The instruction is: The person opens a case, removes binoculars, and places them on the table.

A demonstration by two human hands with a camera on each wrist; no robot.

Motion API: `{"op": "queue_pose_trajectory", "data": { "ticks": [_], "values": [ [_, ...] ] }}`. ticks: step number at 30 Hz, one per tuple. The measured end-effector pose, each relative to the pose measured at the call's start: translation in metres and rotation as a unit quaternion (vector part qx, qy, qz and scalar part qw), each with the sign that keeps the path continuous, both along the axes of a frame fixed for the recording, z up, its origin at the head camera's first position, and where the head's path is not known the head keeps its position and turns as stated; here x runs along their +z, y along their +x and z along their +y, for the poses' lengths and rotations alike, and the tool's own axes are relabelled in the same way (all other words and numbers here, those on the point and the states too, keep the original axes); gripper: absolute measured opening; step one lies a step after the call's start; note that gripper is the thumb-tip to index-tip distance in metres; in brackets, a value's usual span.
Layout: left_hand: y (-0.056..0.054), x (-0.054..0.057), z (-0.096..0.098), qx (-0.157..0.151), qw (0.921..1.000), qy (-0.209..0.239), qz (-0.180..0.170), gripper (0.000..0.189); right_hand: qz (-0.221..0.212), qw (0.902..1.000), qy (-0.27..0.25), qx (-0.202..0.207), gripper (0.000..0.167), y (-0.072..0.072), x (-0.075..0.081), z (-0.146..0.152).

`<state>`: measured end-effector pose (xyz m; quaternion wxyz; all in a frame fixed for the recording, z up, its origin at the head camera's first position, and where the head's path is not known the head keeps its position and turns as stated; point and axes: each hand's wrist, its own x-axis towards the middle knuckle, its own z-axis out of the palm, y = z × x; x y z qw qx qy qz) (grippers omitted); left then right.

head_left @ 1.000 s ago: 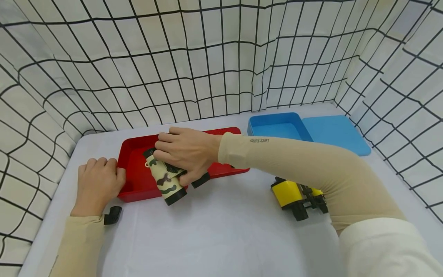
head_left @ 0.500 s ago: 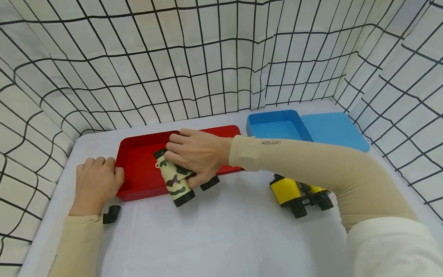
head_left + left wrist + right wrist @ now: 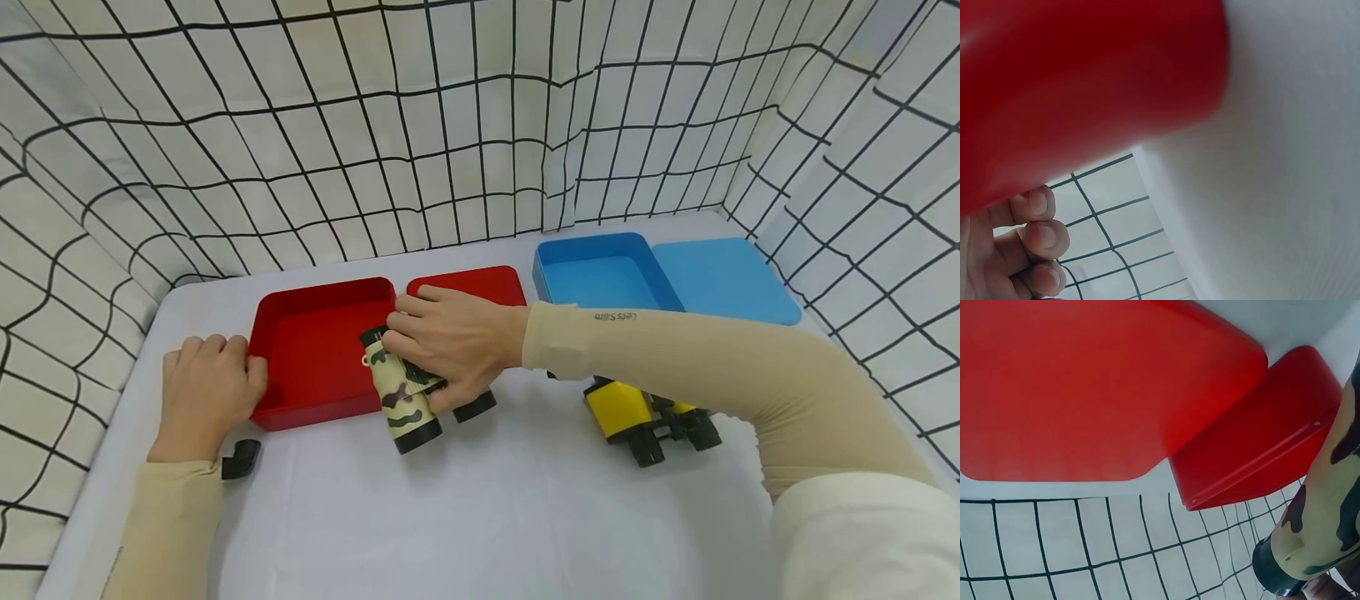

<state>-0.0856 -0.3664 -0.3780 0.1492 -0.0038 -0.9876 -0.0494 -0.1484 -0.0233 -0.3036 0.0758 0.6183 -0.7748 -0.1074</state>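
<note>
Camouflage binoculars with black ends are gripped from above by my right hand, just right of the red box's front corner. One of their barrels fills the right of the right wrist view, with a bit of fingers under it. My left hand holds the left wall of the open red box, the thumb at its rim. Its curled fingertips show beside the box wall in the left wrist view; the thumb is hidden there. Behind the right hand lies the flat red lid, partly covered.
Yellow-and-black binoculars lie on the white table, partly under my right forearm. At the back right are an open blue box and its flat blue lid. Black grid netting walls the back and sides.
My right hand has carried the camouflage binoculars to the right, from over the red box's corner to beside it. My left hand keeps its place at the box.
</note>
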Motion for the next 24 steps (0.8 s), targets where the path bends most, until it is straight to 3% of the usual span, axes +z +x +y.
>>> {"op": "queue_pose_trajectory", "data": {
  "ticks": [24],
  "values": [
    [-0.001, -0.001, 0.001, -0.004, 0.9999, 0.007, 0.012, 0.025, -0.039, 0.998, 0.006, -0.05, 0.058, 0.007, -0.019, 0.029]
  ]
}}
